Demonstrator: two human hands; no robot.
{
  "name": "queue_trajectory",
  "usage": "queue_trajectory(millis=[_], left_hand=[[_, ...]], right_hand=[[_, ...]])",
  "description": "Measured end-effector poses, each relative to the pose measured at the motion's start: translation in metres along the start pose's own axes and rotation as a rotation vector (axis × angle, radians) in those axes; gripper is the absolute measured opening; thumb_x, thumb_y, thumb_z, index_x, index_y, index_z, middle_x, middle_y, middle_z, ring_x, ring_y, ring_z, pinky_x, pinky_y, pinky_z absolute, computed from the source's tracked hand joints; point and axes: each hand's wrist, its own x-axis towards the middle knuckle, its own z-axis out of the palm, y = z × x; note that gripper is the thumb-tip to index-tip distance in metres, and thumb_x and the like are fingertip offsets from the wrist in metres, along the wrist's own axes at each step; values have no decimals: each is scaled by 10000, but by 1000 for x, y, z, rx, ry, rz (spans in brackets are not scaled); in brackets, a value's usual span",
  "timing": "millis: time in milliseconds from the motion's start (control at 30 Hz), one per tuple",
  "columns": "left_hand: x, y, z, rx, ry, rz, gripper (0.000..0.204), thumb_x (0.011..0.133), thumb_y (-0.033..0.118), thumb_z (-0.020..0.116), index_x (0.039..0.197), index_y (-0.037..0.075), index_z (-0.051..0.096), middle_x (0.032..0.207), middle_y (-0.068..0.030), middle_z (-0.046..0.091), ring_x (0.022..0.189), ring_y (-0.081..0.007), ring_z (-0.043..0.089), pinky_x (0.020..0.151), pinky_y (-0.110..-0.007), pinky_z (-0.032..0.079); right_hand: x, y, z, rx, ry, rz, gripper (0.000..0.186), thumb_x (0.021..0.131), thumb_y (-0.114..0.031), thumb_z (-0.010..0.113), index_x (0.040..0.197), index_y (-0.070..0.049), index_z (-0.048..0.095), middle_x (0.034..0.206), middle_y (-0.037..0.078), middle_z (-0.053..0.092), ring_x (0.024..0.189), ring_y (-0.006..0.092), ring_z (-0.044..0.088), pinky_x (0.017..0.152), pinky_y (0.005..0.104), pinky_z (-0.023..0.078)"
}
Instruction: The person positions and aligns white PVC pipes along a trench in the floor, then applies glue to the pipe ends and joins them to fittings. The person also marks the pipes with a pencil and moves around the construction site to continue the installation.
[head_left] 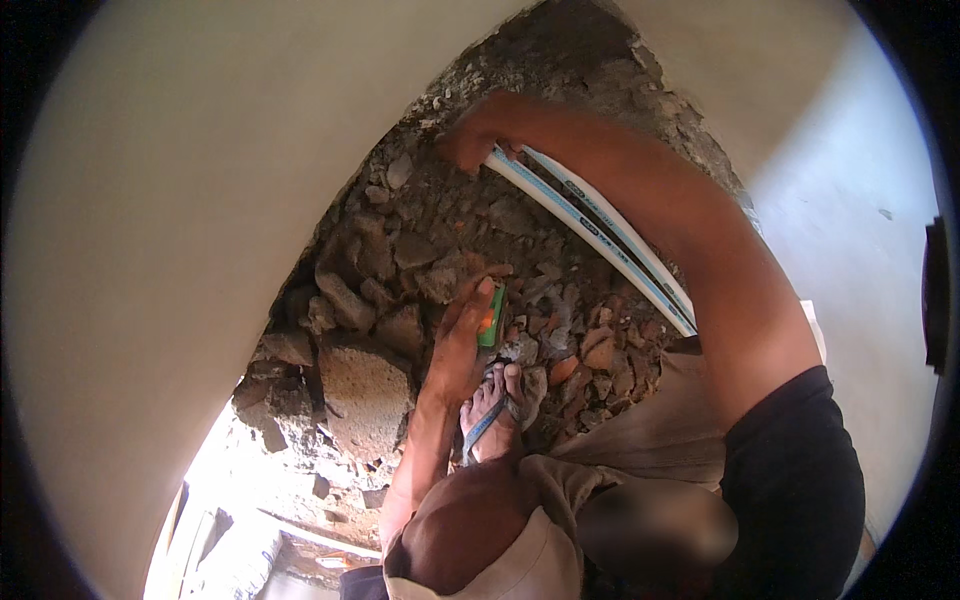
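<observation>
My left hand (462,330) is closed round a small green and orange block-shaped object (494,325), low over the rubble in front of my foot. Its fingers cover part of the object, and its exact kind does not show. Stretched across the far side, my right arm ends in my right hand (478,137), closed at the far ends of two slim white plastic pipes (585,232) with blue print. The pipes slant down to the right beneath my forearm. Their near ends reach my knee area, where my arm partly hides them.
Broken stones and brick pieces (590,350) cover the ground. A large square-edged block (365,395) lies left of my sandalled foot (492,415). Pale plastered walls (200,200) close in on both sides. Bright light falls on debris (300,480) at lower left.
</observation>
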Motion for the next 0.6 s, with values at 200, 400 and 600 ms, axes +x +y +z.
queue_trajectory(millis=[200,400,600], left_hand=[[6,4,6,88,-1,21,387,982,373,522,1270,118,557,1138,-38,620,989,-102,559,789,-266,485],[6,3,1,109,12,5,399,973,391,534,1274,129,558,1181,-23,615,999,-94,552,797,-261,474],[2,7,9,155,60,-4,418,972,383,537,1284,105,540,1130,-24,605,924,-92,556,768,-253,474]], right_hand=[[9,11,-5,-26,-127,3,529,896,-254,590,1333,-2,434,1272,254,507,771,297,673,651,419,621],[20,-7,-15,-87,-232,138,504,847,-276,668,1302,-111,525,1411,273,362,864,347,666,734,495,608],[4,-7,-13,-52,-345,165,547,780,-266,760,1291,-202,576,1469,259,310,1011,371,638,810,530,585]])
